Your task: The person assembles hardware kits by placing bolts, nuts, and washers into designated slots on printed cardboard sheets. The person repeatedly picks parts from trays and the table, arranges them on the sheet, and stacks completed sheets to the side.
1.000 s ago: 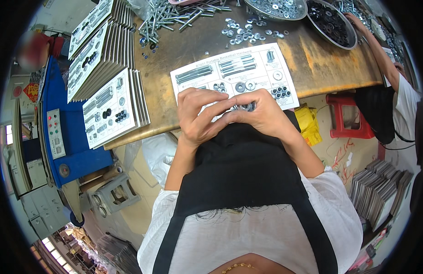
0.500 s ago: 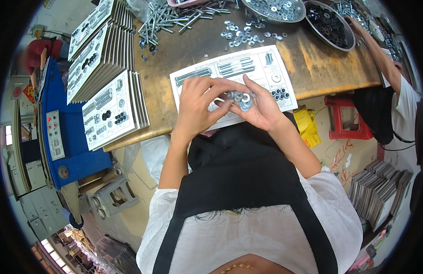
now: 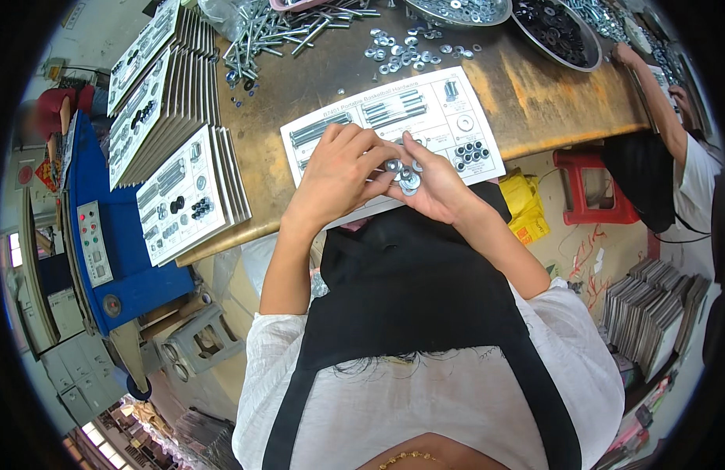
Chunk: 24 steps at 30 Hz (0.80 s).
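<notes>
Washers: a small cluster of loose silver washers (image 3: 408,180) is in the right hand (image 3: 439,186), over the near middle part of the printed card (image 3: 400,116).
Right fingers: grasping the cluster in a loose cup, palm turned up; the thumb stands out toward the card's far edge, and the other fingers are partly hidden.
Left fingers: the left hand (image 3: 336,170) is bent over the card's near left part, its thumb and fingertips reaching the cluster's left side; whether they pinch a washer I cannot tell.
Nearer hand: the right, which bears the cluster; the left fingertips are just beside it or touching.
Direction: from the left fingertips the washers lie toward the card's right edge; from the right thumb tip, toward its near edge.
Long axis: none, each washer being a flat, round ring; they overlap at mixed tilts.
Height: how far the hands are above the card does not show.
Loose washers: a scatter of washers (image 3: 399,52) lies beyond the card's far edge.
Bolts: a heap of long bolts (image 3: 288,33) lies beyond the card's far left corner.
Card stack: fanned stacks of similar cards (image 3: 191,186) stand left of the card.
Co-worker: another person's hand (image 3: 627,56) is well right of the card.
</notes>
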Available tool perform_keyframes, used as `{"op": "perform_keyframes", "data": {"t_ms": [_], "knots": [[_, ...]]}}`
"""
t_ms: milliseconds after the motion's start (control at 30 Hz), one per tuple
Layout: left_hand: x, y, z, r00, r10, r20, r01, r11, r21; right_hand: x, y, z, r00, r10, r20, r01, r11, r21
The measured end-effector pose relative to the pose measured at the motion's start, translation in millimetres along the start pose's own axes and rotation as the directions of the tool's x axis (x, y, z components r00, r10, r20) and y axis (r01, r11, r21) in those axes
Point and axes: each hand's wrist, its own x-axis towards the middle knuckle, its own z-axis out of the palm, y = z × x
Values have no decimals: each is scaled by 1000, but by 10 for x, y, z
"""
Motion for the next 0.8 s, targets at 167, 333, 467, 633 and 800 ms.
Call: {"op": "perform_keyframes", "data": {"t_ms": [167, 333, 467, 633, 800], "knots": [[-103, -4, -20, 998, -56, 2, 56, 997, -50, 51, 61, -53, 991, 30, 130, -22, 998, -60], [-206, -85, -10, 979, -202, 39, 206, 950, -233, 47, 66, 100, 997, 70, 17, -69, 997, -23], [-408, -342, 120, 938, -342, 54, 283, 665, -691, 67, 61, 62, 993, 75, 96, -76, 997, 14], [-591, -505, 191, 864, -498, -76, 175, 437, -882, 130, 13, -83, 998, 13, 65, -19, 995, 95], [-654, -363, 337, 915, -401, 40, 401, 902, -161, 256, -174, -396, 987, -37, 156, -4, 967, 254]]}}
